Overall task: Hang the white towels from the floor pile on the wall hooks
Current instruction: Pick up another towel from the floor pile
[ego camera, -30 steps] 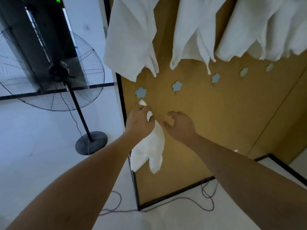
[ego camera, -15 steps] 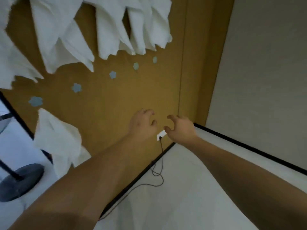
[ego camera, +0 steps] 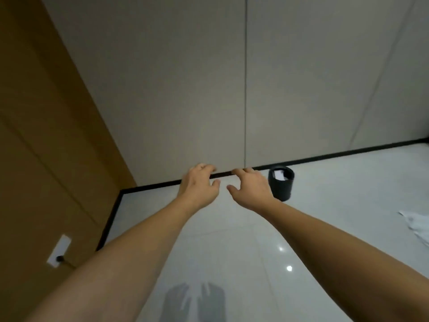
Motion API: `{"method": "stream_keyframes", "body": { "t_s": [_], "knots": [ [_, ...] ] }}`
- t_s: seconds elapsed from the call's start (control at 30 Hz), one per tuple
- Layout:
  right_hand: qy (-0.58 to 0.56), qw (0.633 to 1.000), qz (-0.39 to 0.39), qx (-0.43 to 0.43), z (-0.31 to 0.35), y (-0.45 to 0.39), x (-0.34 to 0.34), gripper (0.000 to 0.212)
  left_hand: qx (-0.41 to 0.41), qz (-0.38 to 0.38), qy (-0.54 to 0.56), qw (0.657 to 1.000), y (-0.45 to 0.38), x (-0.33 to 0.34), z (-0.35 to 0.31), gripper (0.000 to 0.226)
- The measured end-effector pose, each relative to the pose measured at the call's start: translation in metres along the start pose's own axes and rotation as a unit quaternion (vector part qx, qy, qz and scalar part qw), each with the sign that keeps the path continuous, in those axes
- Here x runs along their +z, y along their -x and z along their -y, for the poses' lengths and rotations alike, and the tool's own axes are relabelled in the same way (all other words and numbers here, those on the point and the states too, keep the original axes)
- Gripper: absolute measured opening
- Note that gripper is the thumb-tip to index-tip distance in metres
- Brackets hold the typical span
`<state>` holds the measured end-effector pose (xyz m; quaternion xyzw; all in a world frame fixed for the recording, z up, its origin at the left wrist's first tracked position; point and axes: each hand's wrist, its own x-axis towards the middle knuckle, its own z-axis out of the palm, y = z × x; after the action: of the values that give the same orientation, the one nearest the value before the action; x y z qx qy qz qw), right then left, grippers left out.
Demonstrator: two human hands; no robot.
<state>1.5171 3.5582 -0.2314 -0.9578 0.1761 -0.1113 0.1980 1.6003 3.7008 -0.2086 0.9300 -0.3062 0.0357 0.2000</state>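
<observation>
My left hand (ego camera: 199, 185) and my right hand (ego camera: 251, 186) are stretched out in front of me, side by side, fingers loosely spread and holding nothing. The edge of a white towel pile (ego camera: 416, 224) shows on the glossy floor at the far right. The brown hook wall (ego camera: 41, 159) fills the left side, but its hooks and hung towels are out of view.
A black cylindrical bin (ego camera: 281, 183) stands on the floor against the grey wall (ego camera: 232, 77), just right of my right hand. A white wall socket (ego camera: 58, 251) with a plugged cable sits low on the brown wall. Black skirting (ego camera: 325, 158) runs along the floor edge.
The view has swung right, away from the hook wall and hung towels, toward the grey wall and floor. My left hand let go of the towel it held; both hands are empty.
</observation>
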Motion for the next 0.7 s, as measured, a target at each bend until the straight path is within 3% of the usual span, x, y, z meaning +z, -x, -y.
{"method": "stream_keyframes", "body": {
  "t_s": [0.13,0.3,0.5,0.7],
  "knots": [
    [0.016,0.990,-0.018,0.140,-0.123,0.009,-0.031,0.052,0.116,0.078,0.015,0.990,-0.062,0.074,-0.106,0.045],
    [0.031,0.954,-0.041,0.296,-0.271,0.018,-0.075,0.056,0.257,0.153,0.026,0.954,-0.134,0.167,-0.248,0.043],
    [0.013,0.886,-0.061,0.460,-0.415,0.041,-0.125,0.056,0.369,0.243,0.048,0.896,-0.187,0.267,-0.414,0.048],
    [-0.009,0.809,-0.090,0.581,-0.523,0.091,-0.161,0.055,0.469,0.307,0.052,0.826,-0.184,0.347,-0.554,0.045]
  ]
}}
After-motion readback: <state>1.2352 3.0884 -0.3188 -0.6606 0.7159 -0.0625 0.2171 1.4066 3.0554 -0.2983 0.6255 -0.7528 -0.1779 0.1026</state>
